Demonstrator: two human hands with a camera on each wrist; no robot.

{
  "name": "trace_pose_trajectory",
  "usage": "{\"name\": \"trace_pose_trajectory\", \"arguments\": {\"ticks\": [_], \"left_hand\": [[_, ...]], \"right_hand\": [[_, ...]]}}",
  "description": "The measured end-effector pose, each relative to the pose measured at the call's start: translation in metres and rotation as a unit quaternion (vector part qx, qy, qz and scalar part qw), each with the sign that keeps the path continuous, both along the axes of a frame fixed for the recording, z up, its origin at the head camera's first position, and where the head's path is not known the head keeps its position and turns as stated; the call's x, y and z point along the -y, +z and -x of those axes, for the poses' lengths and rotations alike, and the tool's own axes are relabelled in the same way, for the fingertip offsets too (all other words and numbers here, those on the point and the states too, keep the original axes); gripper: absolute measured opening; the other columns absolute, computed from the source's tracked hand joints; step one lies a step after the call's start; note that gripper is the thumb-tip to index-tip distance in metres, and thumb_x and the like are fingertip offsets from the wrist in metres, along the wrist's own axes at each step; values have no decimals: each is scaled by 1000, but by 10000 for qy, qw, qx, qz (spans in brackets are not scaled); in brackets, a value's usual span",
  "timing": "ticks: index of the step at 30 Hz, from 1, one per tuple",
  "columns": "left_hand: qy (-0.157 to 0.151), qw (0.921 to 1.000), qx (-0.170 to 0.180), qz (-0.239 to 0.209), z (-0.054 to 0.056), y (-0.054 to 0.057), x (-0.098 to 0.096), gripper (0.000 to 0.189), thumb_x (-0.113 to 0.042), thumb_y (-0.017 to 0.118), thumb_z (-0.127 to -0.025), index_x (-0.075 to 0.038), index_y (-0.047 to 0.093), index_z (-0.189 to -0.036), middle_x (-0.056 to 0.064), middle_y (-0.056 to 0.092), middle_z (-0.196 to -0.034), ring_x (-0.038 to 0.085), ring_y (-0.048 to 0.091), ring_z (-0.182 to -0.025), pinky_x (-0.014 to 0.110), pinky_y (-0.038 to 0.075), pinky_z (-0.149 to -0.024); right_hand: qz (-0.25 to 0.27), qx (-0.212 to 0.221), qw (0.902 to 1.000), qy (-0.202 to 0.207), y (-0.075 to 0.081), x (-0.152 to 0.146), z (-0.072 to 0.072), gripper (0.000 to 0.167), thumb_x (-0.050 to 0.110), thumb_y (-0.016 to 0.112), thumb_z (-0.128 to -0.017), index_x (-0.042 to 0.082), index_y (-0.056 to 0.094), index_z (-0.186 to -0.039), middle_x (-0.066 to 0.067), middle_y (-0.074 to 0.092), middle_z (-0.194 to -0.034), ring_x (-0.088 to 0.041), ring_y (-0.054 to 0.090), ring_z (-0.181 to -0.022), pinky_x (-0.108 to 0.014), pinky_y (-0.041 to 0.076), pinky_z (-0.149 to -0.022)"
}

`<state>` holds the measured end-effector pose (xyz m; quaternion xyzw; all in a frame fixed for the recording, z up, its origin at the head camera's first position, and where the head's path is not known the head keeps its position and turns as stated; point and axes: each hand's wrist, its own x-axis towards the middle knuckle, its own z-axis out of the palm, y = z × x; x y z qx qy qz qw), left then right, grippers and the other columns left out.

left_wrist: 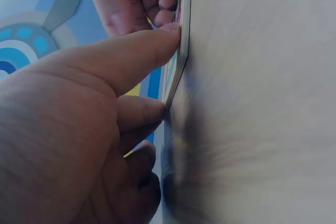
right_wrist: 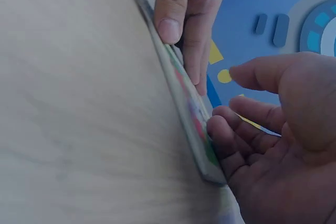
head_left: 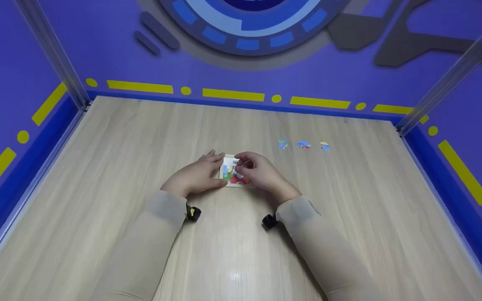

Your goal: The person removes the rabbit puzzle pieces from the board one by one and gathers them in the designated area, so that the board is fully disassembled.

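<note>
A small wooden-framed picture puzzle (head_left: 230, 186) lies on the table between the hands. Its lower part shows red, green and blue pieces, while a pale bare patch shows near the top left. My left hand (head_left: 197, 175) steadies the left side, with a straight thumb (left_wrist: 157, 43) pressing the frame near the front corner and the fingers toward the back. Over the right side, my right hand (head_left: 262, 171) hovers low with thumb and index apart. In the right wrist view, nothing shows between those fingertips, and the curled outer fingers (right_wrist: 220, 135) are right at the board's surface.
Three loose puzzle pieces lie in a row at the back right: a blue-green one (head_left: 283, 144), a blue and red one (head_left: 304, 144) and a blue and yellow one (head_left: 325, 146). Blue-purple panels (head_left: 232, 79) enclose the wooden table (head_left: 140, 125) at the back and sides.
</note>
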<state>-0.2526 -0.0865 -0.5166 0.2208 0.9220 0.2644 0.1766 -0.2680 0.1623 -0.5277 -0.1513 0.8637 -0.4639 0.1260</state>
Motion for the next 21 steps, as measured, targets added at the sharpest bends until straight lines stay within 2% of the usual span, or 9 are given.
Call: {"name": "trace_pose_trajectory", "arguments": {"ticks": [4,7,12,21], "left_hand": [[-43,10000,-26,-38,0,0,1,86,-45,72,-110,-5,35,-176,3,21,-192,32,4,-181,56,17,-148],[-72,10000,-49,-22,1,-1,2,87,-47,71,-110,-5,34,-177,3,21,-192,32,4,-181,57,16,-148],[-44,10000,-32,-22,2,-2,2,88,-47,72,-110,-6,33,-177,1,20,-192,30,3,-181,55,15,-148],[-64,9999,-107,27,1,-2,2,80,-45,67,-114,-7,35,-177,4,22,-191,33,4,-181,56,13,-148]], "right_hand": [[-541,-415,9975,187,-3,3,-1,45,19,73,-109,6,70,-151,-13,71,-137,-23,67,-115,-42,59,-105],[-767,-555,9951,278,-4,4,-2,44,18,74,-108,6,72,-151,-15,63,-144,-21,67,-113,-40,59,-103],[-1012,-657,9918,412,-4,5,-4,45,16,74,-108,4,72,-151,-17,56,-147,-21,66,-112,-41,59,-103],[-1115,-819,9896,401,-5,7,-4,36,11,70,-110,4,76,-145,-19,57,-144,-28,64,-118,-49,58,-111]]}}
